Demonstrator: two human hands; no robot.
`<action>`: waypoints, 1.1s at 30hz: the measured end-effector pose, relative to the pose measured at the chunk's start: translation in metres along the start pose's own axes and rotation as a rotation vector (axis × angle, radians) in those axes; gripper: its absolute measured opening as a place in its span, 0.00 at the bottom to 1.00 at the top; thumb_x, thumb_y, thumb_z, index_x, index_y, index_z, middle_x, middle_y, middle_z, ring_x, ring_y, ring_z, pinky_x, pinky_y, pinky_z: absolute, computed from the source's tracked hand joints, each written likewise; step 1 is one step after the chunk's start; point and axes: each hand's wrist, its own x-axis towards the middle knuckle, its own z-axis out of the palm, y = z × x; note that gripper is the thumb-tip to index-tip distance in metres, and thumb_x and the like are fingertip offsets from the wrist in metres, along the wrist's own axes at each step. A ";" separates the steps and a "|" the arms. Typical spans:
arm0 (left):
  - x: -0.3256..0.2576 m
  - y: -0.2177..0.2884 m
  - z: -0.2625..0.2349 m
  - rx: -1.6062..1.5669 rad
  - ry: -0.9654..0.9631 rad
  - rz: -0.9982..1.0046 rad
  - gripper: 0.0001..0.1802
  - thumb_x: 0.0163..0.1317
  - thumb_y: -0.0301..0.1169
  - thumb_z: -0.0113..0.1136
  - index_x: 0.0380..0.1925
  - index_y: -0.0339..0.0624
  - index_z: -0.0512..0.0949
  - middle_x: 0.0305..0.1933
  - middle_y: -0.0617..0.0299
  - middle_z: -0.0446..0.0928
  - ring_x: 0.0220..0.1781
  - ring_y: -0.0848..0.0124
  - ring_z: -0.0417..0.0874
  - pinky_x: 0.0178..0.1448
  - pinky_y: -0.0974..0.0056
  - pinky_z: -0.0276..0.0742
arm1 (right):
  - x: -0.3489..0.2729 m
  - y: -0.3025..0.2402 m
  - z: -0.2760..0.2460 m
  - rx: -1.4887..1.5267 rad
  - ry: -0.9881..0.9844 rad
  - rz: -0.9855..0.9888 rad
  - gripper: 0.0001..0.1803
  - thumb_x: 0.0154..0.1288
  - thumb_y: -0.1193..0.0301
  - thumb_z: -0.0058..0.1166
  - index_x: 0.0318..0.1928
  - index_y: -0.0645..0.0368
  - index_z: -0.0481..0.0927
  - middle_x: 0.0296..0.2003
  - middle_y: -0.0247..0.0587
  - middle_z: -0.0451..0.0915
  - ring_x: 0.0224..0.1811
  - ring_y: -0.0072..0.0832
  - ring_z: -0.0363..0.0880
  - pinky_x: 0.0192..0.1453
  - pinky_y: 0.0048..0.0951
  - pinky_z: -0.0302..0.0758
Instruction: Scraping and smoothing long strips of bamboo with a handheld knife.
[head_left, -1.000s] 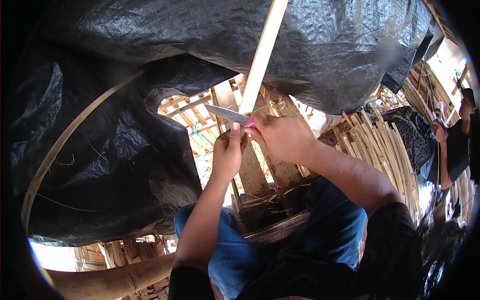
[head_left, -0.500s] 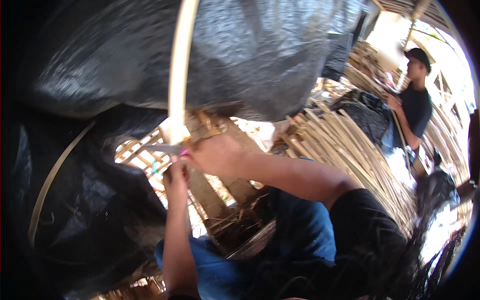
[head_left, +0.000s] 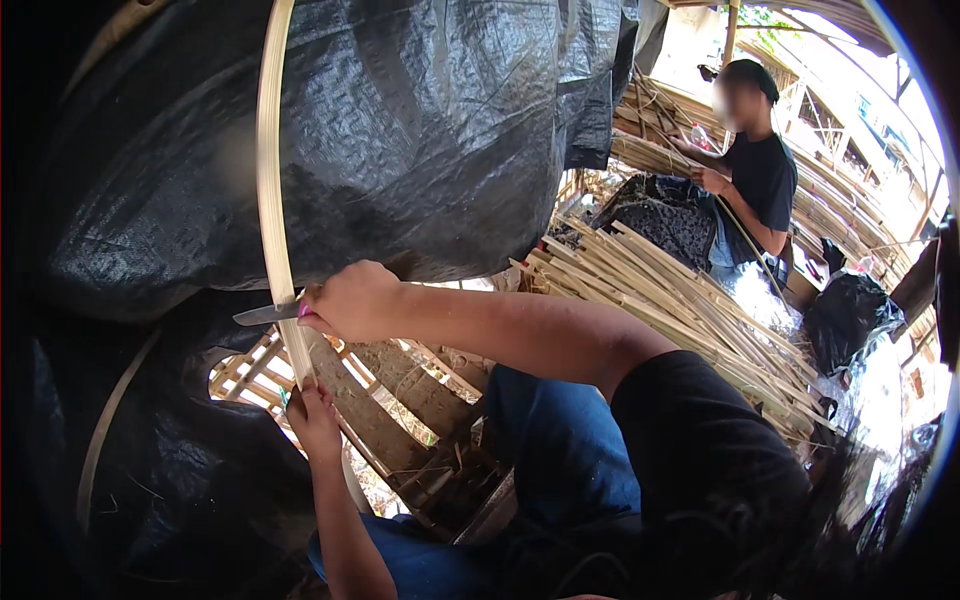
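Head view: I am watching my right hand (head_left: 352,300) closing around the handle of a knife (head_left: 262,314), the grey blade sticking out to the left of the knuckles and lying across a long pale bamboo strip (head_left: 268,170). The strip is rising well above that hand and curving against a black plastic sheet (head_left: 430,140). Just below the right hand, my left hand (head_left: 314,420) is pinching the lower end of the same strip, fingers wrapped tight around it.

What I judge risky: the blade is sitting close above the left hand, so a slip down the strip could bring the edge onto those fingers. The strip is thin and bending, so too much pressure could split it off line or snap it.

To the right of the right hand, beyond my forearm, a pile of bamboo slats (head_left: 660,290) is lying spread out, and further off another person (head_left: 750,170) in a dark shirt is working. I am seeing no packages, labels or signs that I can make out; a shiny black bag (head_left: 850,310) is sitting far right.
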 end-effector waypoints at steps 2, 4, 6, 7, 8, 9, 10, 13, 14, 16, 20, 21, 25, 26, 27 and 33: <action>0.000 0.001 0.002 0.014 0.030 0.003 0.20 0.72 0.42 0.46 0.24 0.40 0.68 0.17 0.70 0.63 0.16 0.82 0.60 0.20 0.73 0.52 | 0.012 0.007 -0.015 -0.014 -0.021 0.073 0.22 0.70 0.54 0.42 0.38 0.62 0.78 0.23 0.46 0.81 0.26 0.45 0.84 0.28 0.45 0.79; -0.010 0.005 -0.003 0.070 0.066 0.000 0.19 0.72 0.41 0.47 0.25 0.41 0.69 0.17 0.71 0.65 0.17 0.83 0.62 0.21 0.74 0.54 | 0.026 0.009 -0.042 -0.077 -0.037 0.155 0.18 0.69 0.59 0.42 0.41 0.62 0.76 0.26 0.48 0.82 0.30 0.46 0.84 0.31 0.47 0.80; -0.011 -0.004 -0.007 -0.099 0.034 0.021 0.16 0.71 0.39 0.48 0.27 0.41 0.71 0.18 0.72 0.66 0.19 0.84 0.64 0.22 0.74 0.57 | 0.041 0.041 -0.062 -0.250 0.013 0.114 0.15 0.68 0.62 0.42 0.43 0.58 0.76 0.30 0.47 0.83 0.33 0.46 0.85 0.36 0.48 0.80; -0.014 -0.004 -0.006 -0.155 0.065 0.047 0.15 0.71 0.38 0.47 0.28 0.41 0.72 0.18 0.72 0.66 0.19 0.84 0.64 0.22 0.74 0.57 | 0.046 0.047 -0.084 -0.183 0.024 0.236 0.18 0.72 0.60 0.38 0.40 0.57 0.80 0.41 0.50 0.83 0.43 0.45 0.84 0.41 0.48 0.81; -0.017 0.000 0.002 -0.113 0.037 0.076 0.15 0.71 0.38 0.47 0.28 0.41 0.72 0.18 0.72 0.67 0.19 0.84 0.64 0.23 0.74 0.57 | 0.047 0.075 -0.100 -0.242 0.021 0.278 0.21 0.73 0.58 0.37 0.39 0.58 0.80 0.37 0.54 0.83 0.40 0.50 0.84 0.42 0.50 0.80; -0.019 0.003 -0.003 -0.059 0.027 0.102 0.16 0.71 0.38 0.47 0.28 0.40 0.73 0.19 0.72 0.67 0.20 0.83 0.65 0.23 0.73 0.58 | 0.045 0.075 -0.106 -0.151 0.120 0.321 0.23 0.74 0.56 0.36 0.38 0.59 0.80 0.34 0.56 0.83 0.39 0.52 0.83 0.42 0.51 0.79; -0.018 0.000 -0.010 0.046 0.006 0.107 0.17 0.71 0.37 0.46 0.25 0.39 0.73 0.18 0.70 0.68 0.21 0.82 0.65 0.24 0.71 0.59 | 0.046 0.072 -0.111 -0.063 0.210 0.373 0.25 0.74 0.53 0.35 0.37 0.59 0.81 0.31 0.58 0.82 0.37 0.55 0.83 0.42 0.53 0.79; -0.019 0.011 -0.026 0.099 0.114 0.148 0.18 0.71 0.37 0.46 0.23 0.38 0.72 0.17 0.67 0.68 0.20 0.78 0.66 0.25 0.66 0.62 | 0.038 0.026 -0.089 -0.067 0.104 0.211 0.28 0.74 0.50 0.35 0.37 0.61 0.79 0.27 0.58 0.81 0.33 0.57 0.81 0.39 0.52 0.79; -0.019 0.015 -0.027 0.088 0.129 0.149 0.18 0.71 0.37 0.46 0.23 0.38 0.72 0.17 0.67 0.68 0.20 0.78 0.66 0.25 0.66 0.62 | 0.030 0.012 -0.083 -0.054 0.051 0.175 0.27 0.74 0.51 0.36 0.37 0.62 0.79 0.25 0.57 0.81 0.31 0.56 0.81 0.37 0.51 0.79; -0.015 0.017 -0.027 0.175 0.158 0.200 0.18 0.70 0.37 0.47 0.24 0.38 0.73 0.18 0.66 0.69 0.20 0.77 0.67 0.27 0.66 0.63 | 0.015 -0.002 -0.066 -0.050 -0.009 0.139 0.26 0.74 0.51 0.37 0.37 0.62 0.78 0.24 0.55 0.80 0.29 0.54 0.81 0.35 0.50 0.78; -0.016 0.017 -0.038 0.167 0.135 0.191 0.18 0.70 0.38 0.48 0.25 0.37 0.73 0.18 0.64 0.69 0.22 0.76 0.67 0.28 0.66 0.63 | 0.004 -0.022 -0.040 0.044 -0.035 0.039 0.23 0.73 0.54 0.42 0.37 0.63 0.76 0.22 0.53 0.80 0.26 0.52 0.81 0.33 0.48 0.78; -0.017 0.015 -0.039 0.162 0.146 0.156 0.17 0.69 0.37 0.48 0.25 0.37 0.73 0.19 0.64 0.69 0.22 0.75 0.67 0.29 0.65 0.64 | 0.002 -0.025 -0.036 0.086 -0.012 0.024 0.21 0.72 0.55 0.43 0.37 0.63 0.76 0.23 0.53 0.80 0.26 0.52 0.80 0.32 0.48 0.77; -0.017 0.013 -0.043 0.184 0.156 0.175 0.16 0.69 0.37 0.48 0.26 0.36 0.73 0.19 0.62 0.68 0.23 0.74 0.68 0.30 0.63 0.65 | -0.004 -0.040 -0.018 0.096 0.048 -0.079 0.17 0.72 0.57 0.45 0.37 0.60 0.73 0.20 0.51 0.77 0.24 0.53 0.78 0.29 0.49 0.74; -0.016 0.013 -0.043 0.178 0.166 0.189 0.17 0.69 0.38 0.49 0.27 0.36 0.74 0.18 0.61 0.69 0.23 0.74 0.68 0.30 0.63 0.65 | -0.006 -0.044 -0.011 0.101 0.046 -0.086 0.17 0.72 0.57 0.45 0.37 0.60 0.73 0.20 0.51 0.77 0.24 0.53 0.78 0.29 0.49 0.74; -0.016 0.013 -0.043 0.171 0.175 0.203 0.17 0.69 0.39 0.49 0.28 0.36 0.75 0.18 0.61 0.69 0.22 0.73 0.68 0.30 0.63 0.65 | -0.008 -0.048 0.000 0.117 0.010 -0.101 0.17 0.72 0.57 0.45 0.37 0.60 0.72 0.20 0.50 0.77 0.23 0.52 0.78 0.28 0.48 0.75; -0.023 0.015 -0.040 0.203 0.174 0.223 0.18 0.69 0.39 0.52 0.26 0.34 0.75 0.15 0.62 0.68 0.19 0.75 0.67 0.25 0.63 0.63 | 0.010 -0.062 0.013 -0.107 -0.120 -0.150 0.21 0.73 0.54 0.40 0.38 0.61 0.71 0.20 0.47 0.79 0.21 0.45 0.81 0.22 0.43 0.79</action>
